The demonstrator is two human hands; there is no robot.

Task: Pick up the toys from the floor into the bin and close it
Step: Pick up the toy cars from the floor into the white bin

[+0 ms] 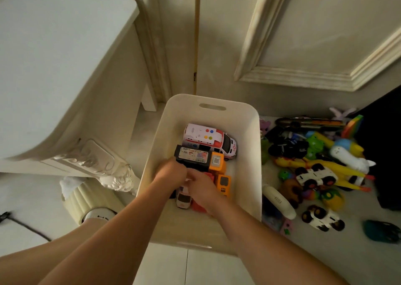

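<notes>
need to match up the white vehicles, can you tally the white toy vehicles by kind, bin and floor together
white toy ambulance with coloured buttons, in the white plastic bin: 1
small white toy car, in the bin: 1
white toy monster trucks with black wheels, on the pale floor: 2
total: 4

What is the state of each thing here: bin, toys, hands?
bin: open, no lid on, partly filled.
white ambulance: inside the bin.
black and orange truck: inside the bin.
left hand: in the bin, grip unclear.
right hand: in the bin, grip unclear.
floor toys: on the floor beside the bin.
</notes>
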